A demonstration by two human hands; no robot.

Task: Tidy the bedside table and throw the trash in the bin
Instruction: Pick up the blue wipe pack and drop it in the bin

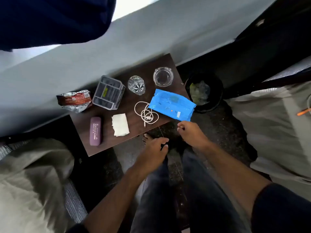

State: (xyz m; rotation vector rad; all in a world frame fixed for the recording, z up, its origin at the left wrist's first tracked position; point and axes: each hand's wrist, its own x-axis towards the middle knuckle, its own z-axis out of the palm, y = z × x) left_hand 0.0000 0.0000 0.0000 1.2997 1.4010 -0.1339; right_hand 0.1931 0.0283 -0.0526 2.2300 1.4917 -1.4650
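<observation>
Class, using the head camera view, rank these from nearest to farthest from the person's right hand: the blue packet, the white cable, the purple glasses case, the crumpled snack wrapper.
From the right hand:
1. Blue packet, just above the fingertips.
2. White cable, left of it.
3. Purple glasses case, table's near-left edge.
4. Snack wrapper, far-left corner.

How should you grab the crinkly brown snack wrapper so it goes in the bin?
Pinch the crumpled wrapper by its raised foil folds, probably coming from above. It hangs off the table's far left corner beside the grey organiser, so approach from its open left side. Neither the left hand nor the right hand holds anything.
</observation>
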